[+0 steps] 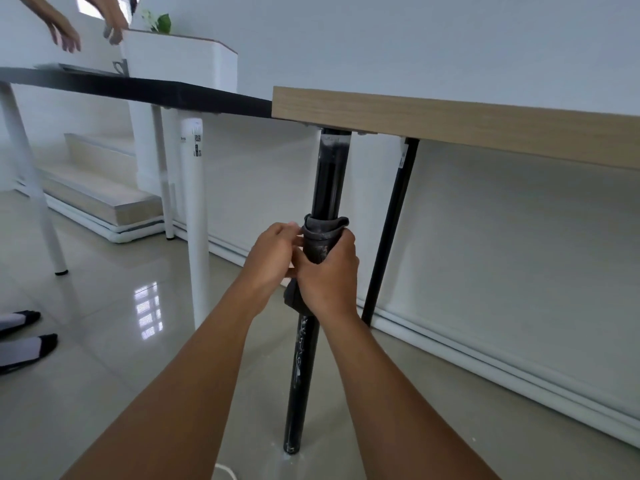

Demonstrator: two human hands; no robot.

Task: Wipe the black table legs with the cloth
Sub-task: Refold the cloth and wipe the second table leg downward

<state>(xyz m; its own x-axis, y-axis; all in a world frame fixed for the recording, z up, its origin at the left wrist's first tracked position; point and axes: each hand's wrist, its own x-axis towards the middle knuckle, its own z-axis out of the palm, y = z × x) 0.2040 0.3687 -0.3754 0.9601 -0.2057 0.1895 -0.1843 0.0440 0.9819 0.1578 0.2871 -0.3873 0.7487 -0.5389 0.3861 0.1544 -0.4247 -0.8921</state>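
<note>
A black table leg (pixel 330 178) runs from the wooden tabletop (pixel 450 123) down to the floor in the middle of the view. A dark grey cloth (pixel 320 237) is wrapped around it at mid height. My right hand (pixel 329 275) grips the cloth around the leg. My left hand (pixel 273 251) closes on the cloth's left side. White marks show on the leg below my hands. A second, thinner black leg (pixel 391 230) stands behind to the right, near the wall.
A black-topped table (pixel 138 86) with white legs (pixel 195 220) stands to the left. Another person's hands (pixel 86 26) reach over it and their feet (pixel 24 337) show at the left edge. Stairs (pixel 97 192) lie behind. The tiled floor is glossy.
</note>
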